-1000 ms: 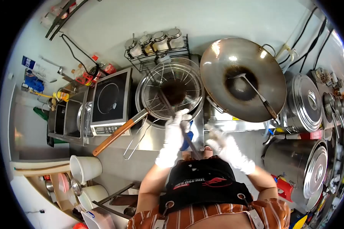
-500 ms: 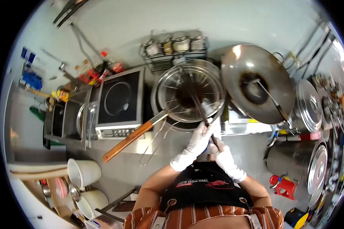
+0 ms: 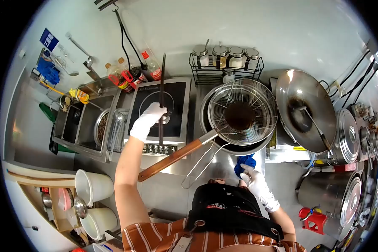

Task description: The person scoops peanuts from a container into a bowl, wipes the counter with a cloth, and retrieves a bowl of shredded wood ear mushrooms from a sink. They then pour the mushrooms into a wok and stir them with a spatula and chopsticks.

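White gloves cover both hands. My left hand (image 3: 152, 119) is closed around a pair of long dark chopsticks (image 3: 161, 84), held over the black induction cooktop (image 3: 176, 101). At the counter's front edge, my right hand (image 3: 256, 182) has its fingers against a crumpled blue cloth (image 3: 245, 164), below the pot. A round wire strainer (image 3: 256, 126) with a wooden handle (image 3: 170, 159) lies across the large metal pot (image 3: 205, 122), with dark liquid seen through the mesh. The handle sticks out over the front edge, next to a looped wire handle (image 3: 200, 167).
A wok (image 3: 290, 84) with a ladle (image 3: 316, 123) stands right of the pot. Behind is a rack (image 3: 203, 76) of spice jars. Sauce bottles (image 3: 152, 67) and a sink (image 3: 88, 126) are at left. White buckets (image 3: 93, 187) and a red stool (image 3: 313, 220) stand below.
My left hand has moved left with the chopsticks, from the strainer to above the cooktop. My right hand has let go of the chopsticks and moved down to the blue cloth. The view has shifted.
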Motion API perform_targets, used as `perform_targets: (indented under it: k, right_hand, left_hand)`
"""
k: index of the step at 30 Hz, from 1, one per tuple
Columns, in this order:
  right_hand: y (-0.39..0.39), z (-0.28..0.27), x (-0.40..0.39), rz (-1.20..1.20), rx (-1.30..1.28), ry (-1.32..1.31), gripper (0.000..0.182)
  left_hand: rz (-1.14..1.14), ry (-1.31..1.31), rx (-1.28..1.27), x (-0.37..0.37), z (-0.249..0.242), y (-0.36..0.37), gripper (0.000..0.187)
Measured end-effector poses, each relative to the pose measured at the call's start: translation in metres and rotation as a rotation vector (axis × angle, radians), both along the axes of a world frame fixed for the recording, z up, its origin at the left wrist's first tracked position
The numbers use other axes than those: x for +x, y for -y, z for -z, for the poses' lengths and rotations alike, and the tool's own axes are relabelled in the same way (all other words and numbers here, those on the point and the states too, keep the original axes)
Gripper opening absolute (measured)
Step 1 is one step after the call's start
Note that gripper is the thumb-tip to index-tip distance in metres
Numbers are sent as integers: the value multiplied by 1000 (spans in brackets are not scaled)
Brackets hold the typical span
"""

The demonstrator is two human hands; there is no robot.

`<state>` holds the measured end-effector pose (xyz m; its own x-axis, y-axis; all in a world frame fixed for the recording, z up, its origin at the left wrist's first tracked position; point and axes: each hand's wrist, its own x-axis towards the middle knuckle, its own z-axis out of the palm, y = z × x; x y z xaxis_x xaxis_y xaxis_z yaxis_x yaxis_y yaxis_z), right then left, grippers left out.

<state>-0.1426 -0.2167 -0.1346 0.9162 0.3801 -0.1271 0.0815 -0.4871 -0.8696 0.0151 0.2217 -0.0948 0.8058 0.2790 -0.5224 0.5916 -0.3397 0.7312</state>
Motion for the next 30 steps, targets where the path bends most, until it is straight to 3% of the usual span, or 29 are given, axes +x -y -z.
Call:
perform_targets:
  k: [3, 5, 7, 11, 13, 14, 17, 21, 22, 23, 24, 26, 27, 29, 30]
  right_hand:
    - [5, 2, -10, 44, -113, -88, 32]
    - [13, 15, -17, 81, -95, -115, 31]
    - [24, 31, -18, 183, -138, -189, 33]
    - [44, 51, -15, 303, -215, -166, 33]
    - [55, 66, -12, 369, -157, -216, 32]
    - [55, 54, -5, 421, -151, -377, 31]
    - [66, 79, 9, 475, 27, -287, 31]
    - [55, 27, 42, 637, 189, -464, 28]
    - [59, 55, 49, 637, 266, -486, 26]
    - [59, 87, 51, 655, 536, -452, 25]
    - [56, 97, 60, 747, 602, -492, 21]
    - [57, 73, 71, 753, 547, -617, 12]
    - [54, 90, 79, 756, 533, -595, 11]
    - [45, 103, 89, 793, 594, -523, 16]
    - [44, 103, 91, 788, 598, -524, 16]
  left_hand:
    - [188, -116, 422, 28, 59, -51, 16]
    - [139, -212, 446, 37, 72, -52, 18]
    - [168, -180, 651, 46, 109, -72, 25]
    - [231, -110, 862, 34, 106, -57, 31]
    - [251, -117, 896, 30, 100, -50, 43]
    - [246, -129, 891, 29, 100, -47, 43]
    - [283, -93, 952, 24, 87, -32, 43]
    - [413, 131, 1108, 1, 24, 22, 51]
    - [373, 453, 1217, -4, 52, 5, 58]
    - [402, 455, 1122, -14, 29, 28, 60]
    - [333, 426, 869, -33, -16, 80, 53]
    - [462, 551, 538, -73, -14, 104, 41]
    - [643, 906, 231, -97, -34, 149, 24]
    - [491, -36, -488, -133, -21, 182, 22]
    - [578, -231, -468, -144, -10, 205, 25]
